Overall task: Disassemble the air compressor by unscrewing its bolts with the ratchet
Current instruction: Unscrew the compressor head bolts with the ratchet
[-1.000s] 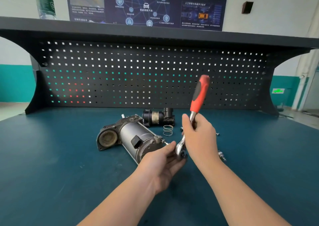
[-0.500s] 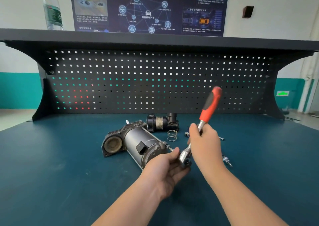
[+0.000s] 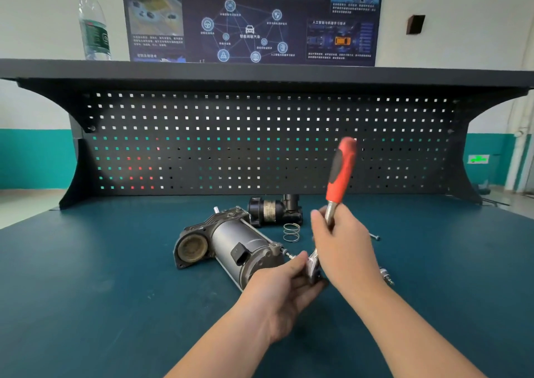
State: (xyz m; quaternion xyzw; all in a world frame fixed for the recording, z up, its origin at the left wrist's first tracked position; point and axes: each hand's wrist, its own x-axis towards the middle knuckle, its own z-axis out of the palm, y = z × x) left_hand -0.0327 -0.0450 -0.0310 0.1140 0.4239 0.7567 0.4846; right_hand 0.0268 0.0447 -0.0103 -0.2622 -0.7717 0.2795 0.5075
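The left hand cups under the ratchet head, its fingers curled round the chrome end, while the right hand grips the steel shank just below the red handle, fingers wrapped tight about it. The ratchet stands steeply, handle up and leaning slightly right, with its head down between the two sets of fingers. Just left of the left fingers lies the air compressor on its side on the counter, its near end cap touching that hand; a bolt sticks out of the cap beside the thumb. Right of the right fingers lies a small fitting, and a loose bolt beyond it. Behind the fingers sit a spring and a black cylindrical part. Compared with half a second ago, the handle has swung more upright, and both hands keep their hold.
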